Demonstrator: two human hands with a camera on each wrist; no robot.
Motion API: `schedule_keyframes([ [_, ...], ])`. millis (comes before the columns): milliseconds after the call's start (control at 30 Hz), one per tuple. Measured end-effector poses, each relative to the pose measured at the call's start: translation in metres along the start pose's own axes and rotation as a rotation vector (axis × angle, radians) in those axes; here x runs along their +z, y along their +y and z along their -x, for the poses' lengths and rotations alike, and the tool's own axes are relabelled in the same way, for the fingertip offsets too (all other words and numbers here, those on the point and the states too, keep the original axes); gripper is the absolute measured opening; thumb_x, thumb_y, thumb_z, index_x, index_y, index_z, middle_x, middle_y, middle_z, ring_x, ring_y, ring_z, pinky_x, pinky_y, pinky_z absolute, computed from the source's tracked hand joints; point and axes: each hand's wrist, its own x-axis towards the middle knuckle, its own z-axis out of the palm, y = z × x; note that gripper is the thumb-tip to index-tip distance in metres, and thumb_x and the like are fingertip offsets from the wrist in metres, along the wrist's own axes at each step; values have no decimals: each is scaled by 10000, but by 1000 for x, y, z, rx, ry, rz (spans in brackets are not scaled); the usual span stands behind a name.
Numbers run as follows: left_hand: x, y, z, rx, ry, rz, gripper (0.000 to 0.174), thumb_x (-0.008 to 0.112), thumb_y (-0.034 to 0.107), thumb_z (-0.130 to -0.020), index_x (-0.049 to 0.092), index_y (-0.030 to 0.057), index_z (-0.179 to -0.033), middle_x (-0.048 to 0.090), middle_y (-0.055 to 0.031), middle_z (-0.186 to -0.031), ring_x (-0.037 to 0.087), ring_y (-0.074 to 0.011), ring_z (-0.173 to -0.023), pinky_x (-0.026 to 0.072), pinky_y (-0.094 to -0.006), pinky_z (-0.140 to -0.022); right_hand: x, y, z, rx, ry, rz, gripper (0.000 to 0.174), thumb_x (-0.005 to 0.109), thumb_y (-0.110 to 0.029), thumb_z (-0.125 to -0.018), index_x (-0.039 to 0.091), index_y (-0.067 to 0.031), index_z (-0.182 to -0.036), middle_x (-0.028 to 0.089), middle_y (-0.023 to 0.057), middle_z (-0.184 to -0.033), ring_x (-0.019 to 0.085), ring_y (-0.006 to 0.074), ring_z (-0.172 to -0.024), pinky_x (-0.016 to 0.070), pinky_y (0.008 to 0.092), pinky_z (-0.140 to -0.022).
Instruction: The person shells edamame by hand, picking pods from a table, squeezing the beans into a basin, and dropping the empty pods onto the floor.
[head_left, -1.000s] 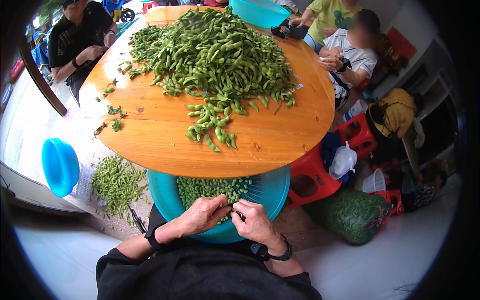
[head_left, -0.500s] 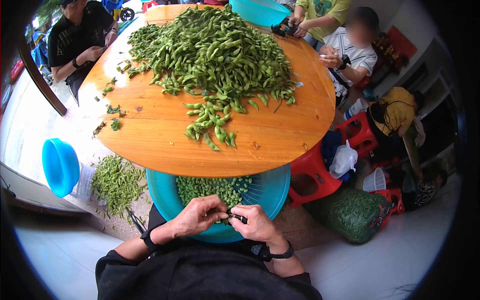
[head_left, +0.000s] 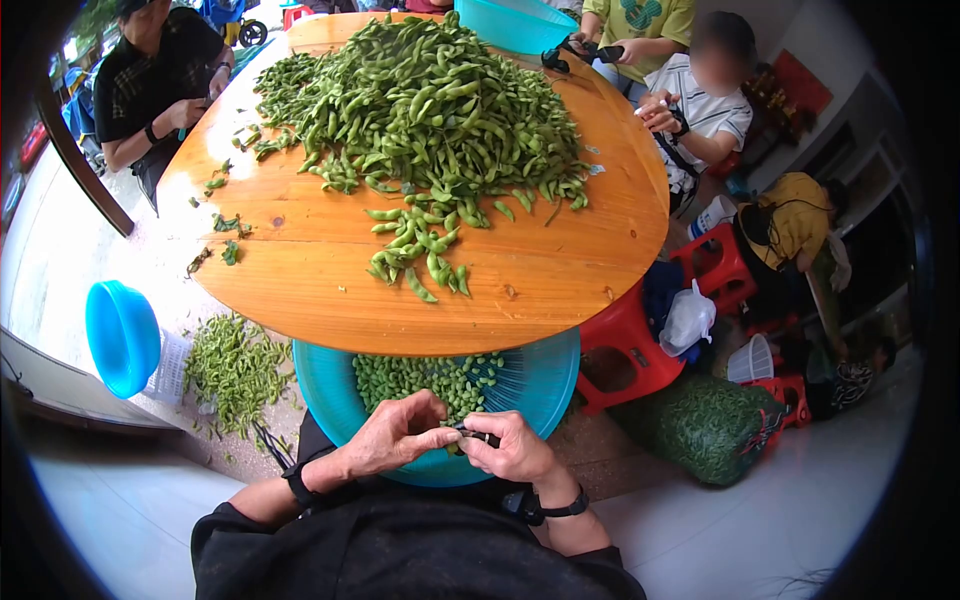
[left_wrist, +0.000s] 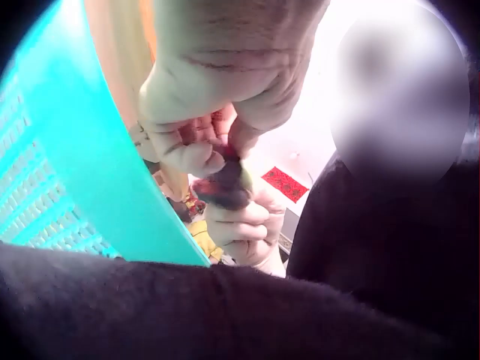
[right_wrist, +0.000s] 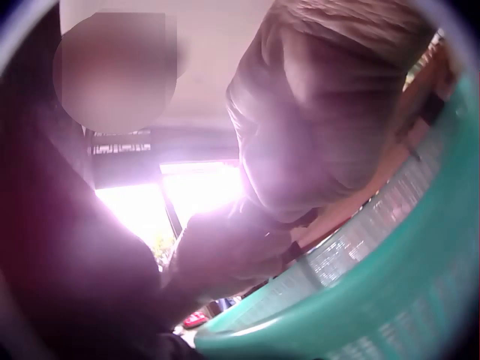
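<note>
My left hand (head_left: 396, 436) and right hand (head_left: 513, 448) meet over a teal basket (head_left: 553, 385) at the table's near edge. The right hand grips a small black tool (head_left: 486, 438), mostly hidden by its fingers. Thumb and fingers of the left hand pinch a green edamame pod (head_left: 455, 449) against the tool's tip. In the left wrist view a blurred dark piece (left_wrist: 225, 186) lies between both hands. The right wrist view shows the back of a hand (right_wrist: 322, 112) beside the basket wall. Loose shelled beans (head_left: 412, 378) lie inside the basket.
A large heap of edamame pods (head_left: 430, 110) covers the wooden table (head_left: 560, 270). Pods (head_left: 238, 370) litter the floor left, beside a blue basin (head_left: 122, 338). Right are a red stool (head_left: 625, 345) and a full green net sack (head_left: 705, 430). Other people sit around the table.
My left thumb has stretched out toward the right hand, and a bit of green now shows under the fingertips. Across the table, the person in the yellow-green shirt has moved their hands over a black object.
</note>
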Motion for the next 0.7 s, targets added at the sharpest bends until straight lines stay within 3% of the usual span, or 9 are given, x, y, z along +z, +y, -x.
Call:
schedule_keyframes([
  [33,-1,-3,-1,-65,11,24,249,712,218,-917,561,29,-861,559,23,-702,505,-48,-620,406,-237,-531,3,-4,-1,-159,121,273,112,645,-63,-865,578,16,-822,555,111,-655,548,229,-563,424,335,-518],
  [67,-2,-5,-1,-130,21,48,274,725,241,-908,555,36,-845,537,42,-669,476,-31,-592,378,-223,-507,6,-6,-2,-157,122,273,112,645,-63,-865,578,16,-822,555,111,-655,548,229,-563,424,335,-518],
  [133,-4,-5,-2,-167,-14,95,302,727,263,-905,540,43,-816,520,55,-620,473,-34,-558,381,-228,-495,11,-11,-4,-234,205,380,113,646,-48,-824,566,32,-814,570,178,-730,571,341,-641,450,388,-578],
  [233,-7,-7,-2,-145,-38,117,291,703,275,-924,562,39,-829,541,32,-610,487,-33,-547,387,-233,-484,10,-12,-4,-234,185,389,117,646,-49,-829,566,35,-811,578,172,-729,585,353,-656,450,393,-576],
  [333,-6,-2,-1,-120,-46,-120,233,670,233,-949,585,31,-870,610,-7,-672,555,-49,-602,445,-232,-521,8,-7,-3,-187,164,360,115,647,-47,-827,566,33,-807,575,176,-730,588,354,-658,451,391,-576],
  [400,-3,-5,-1,-23,-10,-181,259,664,258,-949,599,16,-884,631,-67,-649,600,-118,-574,460,-296,-506,9,-6,-3,-199,185,381,110,646,-43,-825,568,33,-808,574,181,-733,589,362,-663,453,396,-577],
  [600,-3,-6,-2,58,-8,-313,181,637,165,-953,569,-3,-943,650,-138,-703,659,-238,-628,504,-347,-567,16,-3,-7,-258,305,439,92,632,-21,-819,562,33,-794,572,191,-746,586,389,-678,455,417,-583],
  [700,-1,-10,-1,69,30,-283,144,617,126,-959,558,-6,-961,657,-126,-729,655,-204,-650,509,-332,-589,18,3,-10,-297,364,453,72,631,-6,-807,573,36,-803,573,183,-740,590,374,-669,456,410,-582],
])
